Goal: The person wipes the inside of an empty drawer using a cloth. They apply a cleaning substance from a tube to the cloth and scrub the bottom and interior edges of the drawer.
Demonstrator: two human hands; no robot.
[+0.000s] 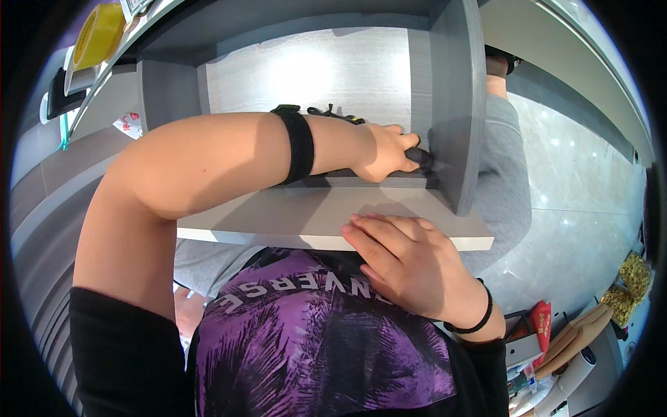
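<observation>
Here, one grey shelf unit with one upright side panel and one pale front board. My left hand reaches across into the unit, fingers wrapped tight around one black tool handle, its tip pressed at the inner corner where the panel meets the shelf floor. My right hand lies flat on the front board's edge, fingers together, holding nothing. One black strap on my left forearm, one black band on my right wrist. Inside the unit: one tangle of black cord, partly hidden behind my arm.
</observation>
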